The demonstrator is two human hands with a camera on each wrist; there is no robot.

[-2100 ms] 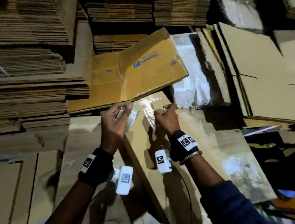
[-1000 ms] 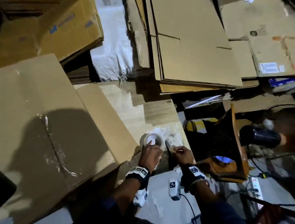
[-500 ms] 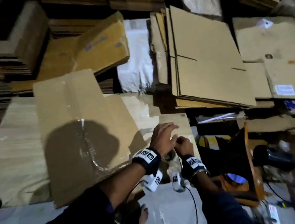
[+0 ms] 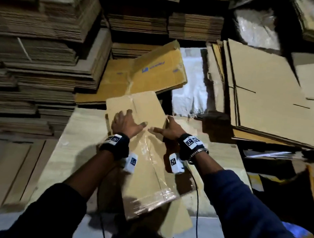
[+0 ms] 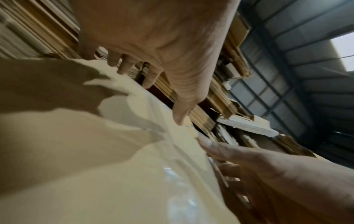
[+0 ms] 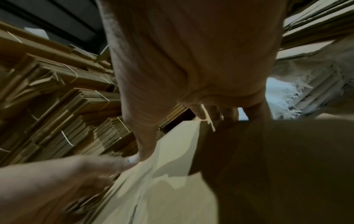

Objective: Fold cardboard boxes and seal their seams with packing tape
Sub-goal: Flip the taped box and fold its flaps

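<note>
A brown cardboard box [image 4: 146, 174] lies in the middle of the wooden tabletop [image 4: 79, 144]. A glossy strip of clear packing tape [image 4: 151, 154] runs along its top seam. My left hand [image 4: 127, 124] lies on the far part of the box top with spread fingers, seen close in the left wrist view [image 5: 162, 45]. My right hand [image 4: 170, 131] holds the box's right edge: its fingers [image 6: 212, 112] hook over the edge and the thumb lies on top. The two thumbs almost meet over the seam. No tape roll is in view.
Tall stacks of flat cardboard [image 4: 38, 59] fill the left and back. A yellow printed flattened box [image 4: 145, 73] lies just behind the work box, beside a white woven sack [image 4: 190, 88]. Large flat sheets [image 4: 261, 98] lean at the right.
Both hands left the tape roll at the table's right end and came onto the box. The box now lies in front of me with its taped seam pointing away.
</note>
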